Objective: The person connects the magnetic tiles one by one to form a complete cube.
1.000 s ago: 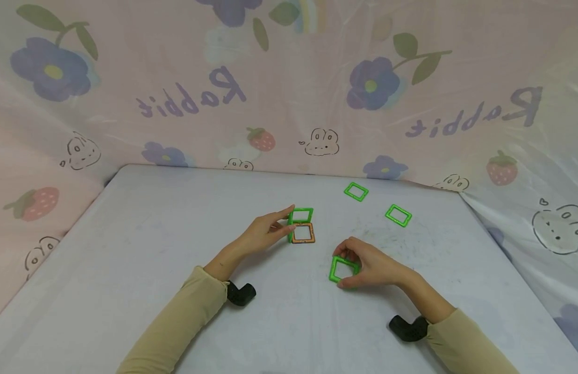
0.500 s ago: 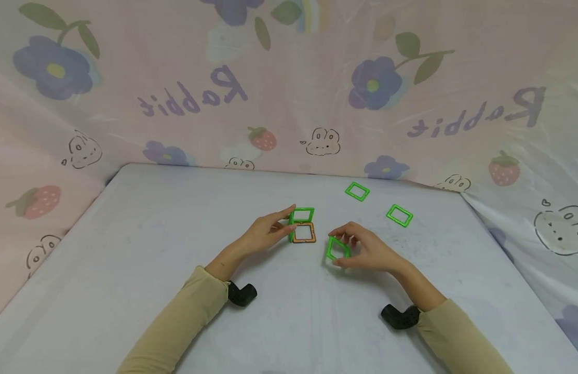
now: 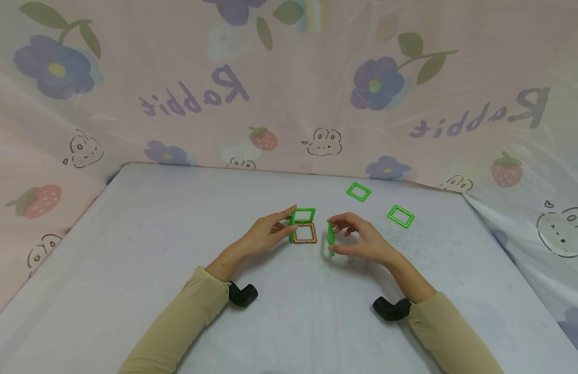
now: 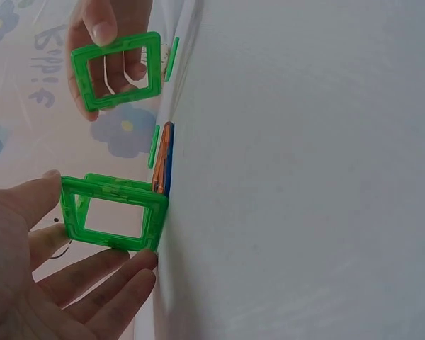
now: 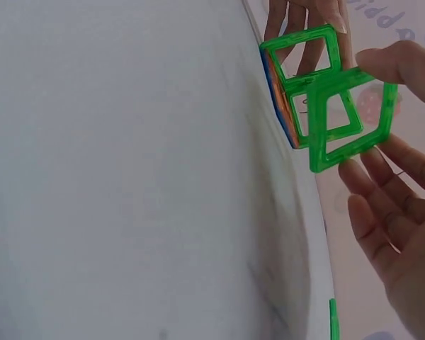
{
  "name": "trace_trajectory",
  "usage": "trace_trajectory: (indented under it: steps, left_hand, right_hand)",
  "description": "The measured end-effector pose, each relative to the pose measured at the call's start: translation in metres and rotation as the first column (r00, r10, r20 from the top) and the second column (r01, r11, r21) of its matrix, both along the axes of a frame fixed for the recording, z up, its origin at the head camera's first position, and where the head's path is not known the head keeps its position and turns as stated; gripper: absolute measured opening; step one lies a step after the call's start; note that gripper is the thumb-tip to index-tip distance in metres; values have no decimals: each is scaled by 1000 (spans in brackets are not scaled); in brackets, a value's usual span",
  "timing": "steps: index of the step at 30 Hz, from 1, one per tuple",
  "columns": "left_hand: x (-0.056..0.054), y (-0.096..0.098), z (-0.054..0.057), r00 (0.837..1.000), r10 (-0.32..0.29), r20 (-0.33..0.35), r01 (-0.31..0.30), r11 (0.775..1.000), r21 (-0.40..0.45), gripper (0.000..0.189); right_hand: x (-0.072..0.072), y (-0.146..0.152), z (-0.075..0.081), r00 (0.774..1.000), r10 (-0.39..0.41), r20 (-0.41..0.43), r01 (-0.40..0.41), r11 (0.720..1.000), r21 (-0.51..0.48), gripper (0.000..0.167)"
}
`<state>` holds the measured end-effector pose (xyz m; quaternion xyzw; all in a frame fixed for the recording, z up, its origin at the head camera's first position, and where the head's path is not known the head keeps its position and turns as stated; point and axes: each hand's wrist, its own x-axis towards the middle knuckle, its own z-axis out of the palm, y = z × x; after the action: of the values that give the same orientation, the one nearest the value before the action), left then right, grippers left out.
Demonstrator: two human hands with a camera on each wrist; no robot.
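Observation:
My left hand (image 3: 263, 232) steadies a green square magnetic tile (image 4: 113, 191) on its edge, thumb at one side and fingertips at the other. A second upright green tile (image 3: 312, 215) meets it at the back, forming a corner. Between them an orange square tile (image 3: 305, 241) lies flat, a blue layer (image 4: 169, 152) showing beneath it. To the right of this corner, my right hand (image 3: 363, 239) pinches another green square tile (image 5: 319, 127) by opposite edges between thumb and fingertips. That tile is upright, seen edge-on in the head view, with a gap between it and the orange tile.
Two loose green tiles lie farther back on the right, one near the rear edge (image 3: 366, 197) and one closer (image 3: 411, 221). A patterned curtain (image 3: 279, 93) hangs behind and beside the white tabletop (image 3: 153, 234). Black curved pieces (image 3: 243, 295) sit at both wrists.
My right hand has carried its green tile forward and slightly left toward the corner, turning it from facing the head camera to edge-on. My left hand and its tiles have stayed put.

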<state>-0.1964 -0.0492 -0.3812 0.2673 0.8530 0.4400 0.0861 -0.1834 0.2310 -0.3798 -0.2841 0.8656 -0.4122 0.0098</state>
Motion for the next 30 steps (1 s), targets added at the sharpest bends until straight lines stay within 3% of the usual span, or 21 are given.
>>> trace_trajectory:
  steps: [17, 30]
  left_hand:
    - [0, 0, -1, 1000, 8, -2, -8, 1000, -10, 58]
    - [0, 2, 0, 1000, 4, 6, -4, 1000, -3, 58]
  right_hand:
    - [-12, -1, -4, 993, -1, 122, 15, 993, -114, 61]
    - [-23, -5, -9, 988, -29, 151, 47, 992, -118, 63]
